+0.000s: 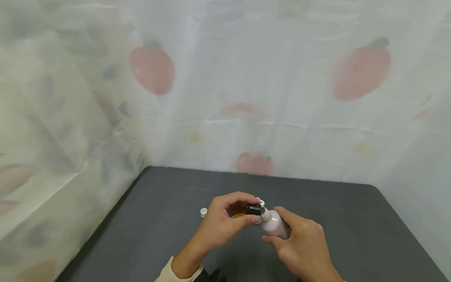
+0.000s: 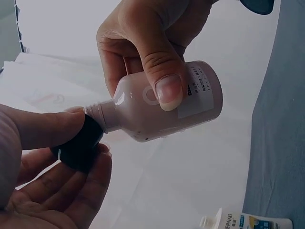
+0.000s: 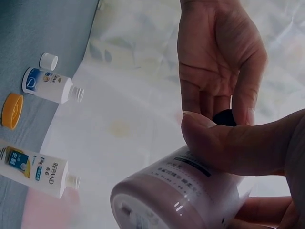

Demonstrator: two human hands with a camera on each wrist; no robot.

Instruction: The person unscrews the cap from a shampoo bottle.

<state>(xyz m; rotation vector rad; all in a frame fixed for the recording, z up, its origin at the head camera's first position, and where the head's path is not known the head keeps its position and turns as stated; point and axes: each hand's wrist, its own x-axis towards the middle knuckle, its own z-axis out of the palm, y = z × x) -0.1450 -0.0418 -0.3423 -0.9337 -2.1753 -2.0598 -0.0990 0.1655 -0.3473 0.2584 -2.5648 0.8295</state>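
Observation:
My right hand (image 1: 304, 241) grips a small pale pink bottle (image 1: 274, 224) by its body, its neck tipped toward my left hand. With thumb and fingers my left hand (image 1: 220, 225) pinches a black cap (image 1: 253, 209) at the bottle's mouth. In the left wrist view the cap (image 2: 81, 145) sits tilted against the end of the neck, and screw threads show beside it. A printed label (image 2: 196, 93) covers part of the bottle there. From the right wrist, the bottle's base faces the camera and the cap (image 3: 225, 118) is mostly hidden behind the thumb.
On the dark table (image 1: 165, 235) stand a white bottle with a blue label (image 3: 47, 86) and a larger white bottle (image 3: 55, 176), both uncapped. A white cap (image 3: 48, 61) and an orange cap (image 3: 12, 110) lie near them. Printed curtains (image 1: 282, 78) enclose the table.

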